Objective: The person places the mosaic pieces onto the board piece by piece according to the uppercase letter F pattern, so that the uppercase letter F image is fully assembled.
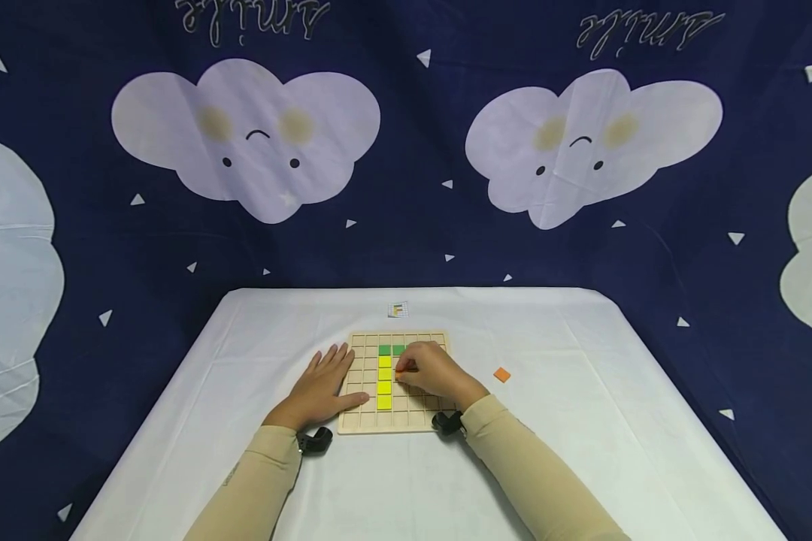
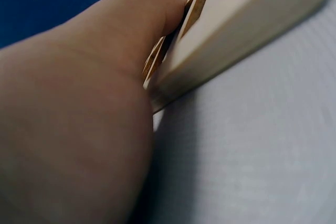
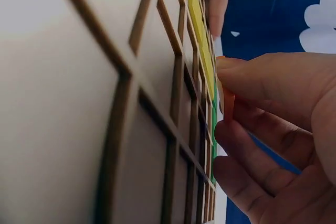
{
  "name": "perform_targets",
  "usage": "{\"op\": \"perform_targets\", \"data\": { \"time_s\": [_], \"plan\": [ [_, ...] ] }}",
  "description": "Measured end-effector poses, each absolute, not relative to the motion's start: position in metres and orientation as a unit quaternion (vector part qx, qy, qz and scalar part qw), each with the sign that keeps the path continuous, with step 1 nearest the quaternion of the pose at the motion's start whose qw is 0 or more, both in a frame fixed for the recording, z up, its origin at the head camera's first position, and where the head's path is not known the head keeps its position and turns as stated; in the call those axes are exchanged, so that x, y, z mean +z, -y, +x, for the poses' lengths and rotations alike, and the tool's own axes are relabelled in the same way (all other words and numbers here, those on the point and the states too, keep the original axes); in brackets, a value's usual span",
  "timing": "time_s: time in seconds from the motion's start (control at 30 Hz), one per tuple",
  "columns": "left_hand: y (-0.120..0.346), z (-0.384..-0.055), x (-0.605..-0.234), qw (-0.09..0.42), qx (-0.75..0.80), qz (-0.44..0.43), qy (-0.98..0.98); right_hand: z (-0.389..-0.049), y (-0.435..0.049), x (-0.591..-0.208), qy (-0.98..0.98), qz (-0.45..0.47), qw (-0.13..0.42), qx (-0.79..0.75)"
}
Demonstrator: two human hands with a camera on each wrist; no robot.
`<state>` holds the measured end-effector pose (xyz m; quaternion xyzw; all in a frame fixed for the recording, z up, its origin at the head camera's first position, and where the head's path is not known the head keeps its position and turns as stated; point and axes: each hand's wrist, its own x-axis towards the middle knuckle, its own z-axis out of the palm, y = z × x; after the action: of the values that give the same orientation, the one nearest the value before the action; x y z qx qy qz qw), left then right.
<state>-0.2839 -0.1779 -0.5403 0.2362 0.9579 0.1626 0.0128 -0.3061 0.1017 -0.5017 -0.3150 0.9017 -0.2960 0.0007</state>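
Note:
A light wooden grid board [image 1: 359, 422] lies on the white table. Yellow square tiles [image 1: 384, 388] form a column in its cells, and green tiles [image 1: 398, 350] sit in a row at the column's far end. My right hand [image 1: 433, 370] pinches an orange tile [image 3: 229, 100] between thumb and fingers, close over the board just right of the yellow column. Flat on the board's left edge rests my left hand [image 1: 321, 387], fingers spread and straight, its thumb reaching over the near left cells. Part of the board's right side is hidden under my right hand.
Another orange tile [image 1: 502, 374] lies on the table right of the board. Beyond the board's far edge is a small printed pattern card [image 1: 398, 309]. A dark blue cloth with clouds [image 1: 419, 248] hangs behind the table.

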Motion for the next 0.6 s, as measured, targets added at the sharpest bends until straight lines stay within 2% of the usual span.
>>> {"op": "perform_targets", "data": {
  "time_s": [0.37,0.6],
  "plan": [
    [0.180,-0.285,-0.541,0.011,0.160,0.235,-0.959,-0.305,-0.102,-0.505,-0.900,-0.291,0.009,-0.326],
    [0.179,-0.286,-0.543,0.014,0.155,0.227,-0.961,-0.301,-0.147,-0.500,-0.897,-0.285,0.000,-0.338]
  ]
}}
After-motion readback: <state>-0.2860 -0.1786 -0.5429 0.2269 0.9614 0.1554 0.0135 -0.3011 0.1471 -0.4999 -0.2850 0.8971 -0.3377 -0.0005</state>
